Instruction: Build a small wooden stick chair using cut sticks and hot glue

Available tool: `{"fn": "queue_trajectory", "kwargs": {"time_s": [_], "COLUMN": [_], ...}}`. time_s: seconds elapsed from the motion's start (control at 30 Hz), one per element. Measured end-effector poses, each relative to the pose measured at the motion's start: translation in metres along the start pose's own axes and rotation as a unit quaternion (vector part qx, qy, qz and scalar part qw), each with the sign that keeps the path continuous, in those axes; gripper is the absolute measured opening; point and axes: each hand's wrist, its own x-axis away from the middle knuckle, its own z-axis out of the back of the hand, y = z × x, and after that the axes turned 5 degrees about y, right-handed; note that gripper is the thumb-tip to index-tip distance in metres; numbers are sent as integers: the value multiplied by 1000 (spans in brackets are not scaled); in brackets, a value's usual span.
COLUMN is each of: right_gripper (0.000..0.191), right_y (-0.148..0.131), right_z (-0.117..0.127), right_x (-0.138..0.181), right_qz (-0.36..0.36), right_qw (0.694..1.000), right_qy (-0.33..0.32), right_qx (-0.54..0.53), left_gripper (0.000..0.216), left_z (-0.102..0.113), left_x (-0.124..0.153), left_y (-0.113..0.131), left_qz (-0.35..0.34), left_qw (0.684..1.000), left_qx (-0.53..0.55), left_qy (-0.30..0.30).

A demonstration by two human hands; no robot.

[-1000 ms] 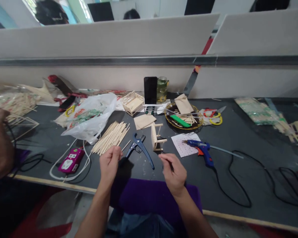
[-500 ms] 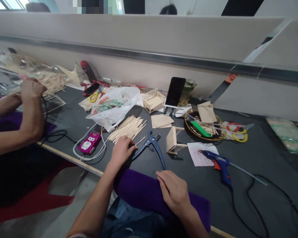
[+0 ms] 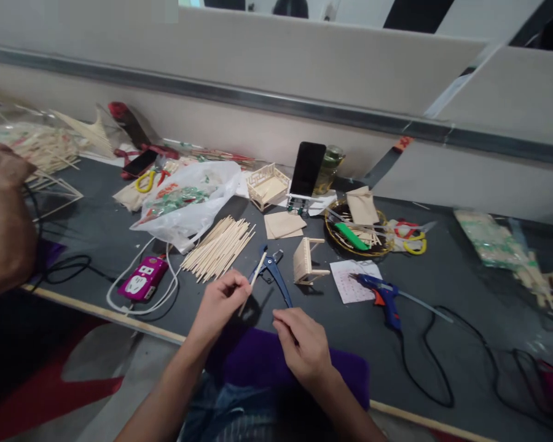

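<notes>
Dark table [image 3: 442,288], stick bundle [image 3: 219,247] left of centre. Your left hand [image 3: 219,304] is just in front of it, fingers pinched. Your right hand [image 3: 301,344] is half curled near the table edge; contents can't tell. Blue cutter [image 3: 271,279] lies between them. The left pinch holds one thin stick [image 3: 258,275], tilted above the cutter.

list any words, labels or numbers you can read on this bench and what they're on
No text can be read in full.
Pink power strip: white markings, too small to read.
White plastic bag: red and green print, blurred.
Paper sheet by the glue gun: a grid of small print, unreadable.
Phone: screen dark, no text.
Wooden stick in the left hand: no marking seen.
</notes>
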Motion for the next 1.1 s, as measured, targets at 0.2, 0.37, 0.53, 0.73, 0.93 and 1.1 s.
{"fn": "queue_trajectory", "kwargs": {"time_s": [0.2,0.37,0.53,0.73,0.93,1.1], "right_gripper": [8,21,26,26,24,22], "right_y": [-10,-10,3,15,24,31], "right_z": [12,46,84,97,86,81], "right_x": [-9,-13,-13,-25,-40,-46], "right_qz": [-253,-397,-445,-487,-480,-478], "right_qw": [957,890,868,847,849,850], "right_qy": [58,54,64,56,37,30], "right_qx": [-129,-220,-209,-206,-218,-220], "left_gripper": [25,27,17,17,20,21], "left_z": [-66,-94,-81,-76,-91,-91], "left_x": [25,27,-22,-125,-146,-143], "left_y": [27,27,55,98,83,74], "left_qz": [8,8,-115,-194,-191,-178], "left_qw": [982,980,985,974,958,951], "left_qx": [183,173,119,-40,-53,-71], "left_qy": [-41,-100,-51,-108,-208,-241]}}
